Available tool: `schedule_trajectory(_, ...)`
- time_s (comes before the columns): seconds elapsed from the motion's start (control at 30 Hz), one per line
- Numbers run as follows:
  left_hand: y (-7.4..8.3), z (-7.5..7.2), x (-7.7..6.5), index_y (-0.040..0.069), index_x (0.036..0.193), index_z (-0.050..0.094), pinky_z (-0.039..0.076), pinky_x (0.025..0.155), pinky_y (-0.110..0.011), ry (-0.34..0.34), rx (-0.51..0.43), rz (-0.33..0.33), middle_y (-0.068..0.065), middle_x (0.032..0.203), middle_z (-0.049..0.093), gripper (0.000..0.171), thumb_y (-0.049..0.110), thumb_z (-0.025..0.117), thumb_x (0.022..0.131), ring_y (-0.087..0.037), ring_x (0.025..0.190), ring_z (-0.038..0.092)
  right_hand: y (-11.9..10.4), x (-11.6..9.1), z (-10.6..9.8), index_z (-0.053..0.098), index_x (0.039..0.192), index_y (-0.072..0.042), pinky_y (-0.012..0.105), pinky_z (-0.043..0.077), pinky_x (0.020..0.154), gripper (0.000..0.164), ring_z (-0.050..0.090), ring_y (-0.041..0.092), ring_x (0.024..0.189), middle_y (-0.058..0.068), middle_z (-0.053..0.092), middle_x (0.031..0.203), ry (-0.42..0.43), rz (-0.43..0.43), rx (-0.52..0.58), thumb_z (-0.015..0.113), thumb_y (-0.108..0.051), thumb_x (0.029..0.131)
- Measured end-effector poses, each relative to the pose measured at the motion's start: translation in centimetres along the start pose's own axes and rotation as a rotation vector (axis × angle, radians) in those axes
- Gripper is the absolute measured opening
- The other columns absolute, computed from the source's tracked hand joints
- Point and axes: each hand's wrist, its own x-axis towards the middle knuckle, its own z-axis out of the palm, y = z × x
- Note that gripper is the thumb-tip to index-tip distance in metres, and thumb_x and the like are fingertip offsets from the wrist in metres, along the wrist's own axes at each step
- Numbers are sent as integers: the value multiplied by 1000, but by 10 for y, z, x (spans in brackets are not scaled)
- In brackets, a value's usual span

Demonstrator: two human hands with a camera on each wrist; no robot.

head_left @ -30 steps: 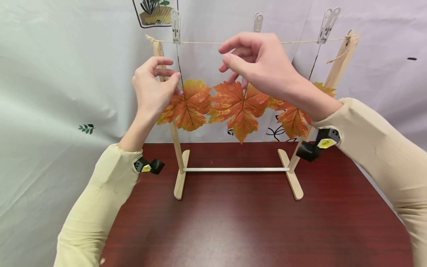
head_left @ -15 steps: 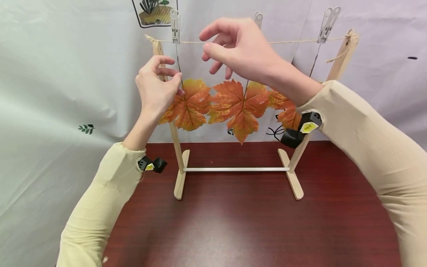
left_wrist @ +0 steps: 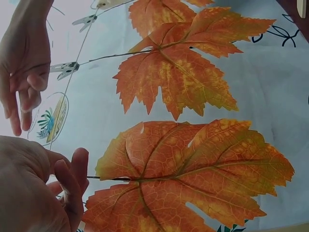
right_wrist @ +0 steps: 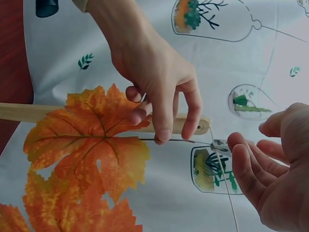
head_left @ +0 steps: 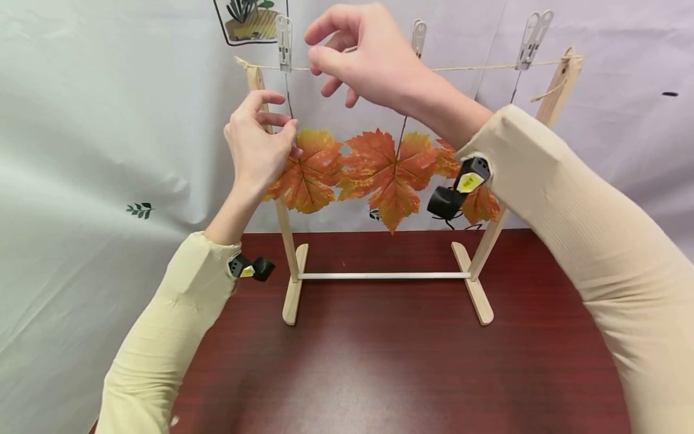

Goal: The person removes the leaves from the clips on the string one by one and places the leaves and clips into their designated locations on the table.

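Observation:
Three orange-and-yellow maple leaves hang by dark stems from a string line. My left hand (head_left: 257, 141) is at the stem of the left leaf (head_left: 314, 175), thumb and fingertips pinching the stem just above the blade. In the right wrist view the left hand's fingers meet that thin stem (right_wrist: 181, 140) below the clothespin. My right hand (head_left: 368, 60) hovers in front of the string, right of the left clothespin (head_left: 284, 45); its fingers are loosely bent with nothing between them. The middle leaf (head_left: 393, 175) hangs free; the right leaf (head_left: 479, 205) is partly hidden behind my right forearm.
A wooden stand holds the string (head_left: 466, 68) between its left post (head_left: 285, 229) and right post (head_left: 558, 90), with a white crossbar (head_left: 379, 275) low down. Middle clothespin (head_left: 418, 39) and right clothespin (head_left: 533, 41) grip the line. The stand rests on a dark red table (head_left: 379, 361) before a printed cloth.
My right hand has moved left and up, from in front of the middle leaf toward the left clothespin. The left hand has shifted slightly right, staying by the left leaf's stem.

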Motion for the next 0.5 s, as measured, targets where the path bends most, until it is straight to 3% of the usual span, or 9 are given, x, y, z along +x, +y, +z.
schedule_trajectory(0.5,2,4,0,6,116,65,52,51,-20,7,-4,-19,-12,90,73,26,11,67,91,-10,47,62,-6,34,7,56,131,-12,20,52,58,35,63,12,84,0,63,119,48,126,-36,61,-23,99)
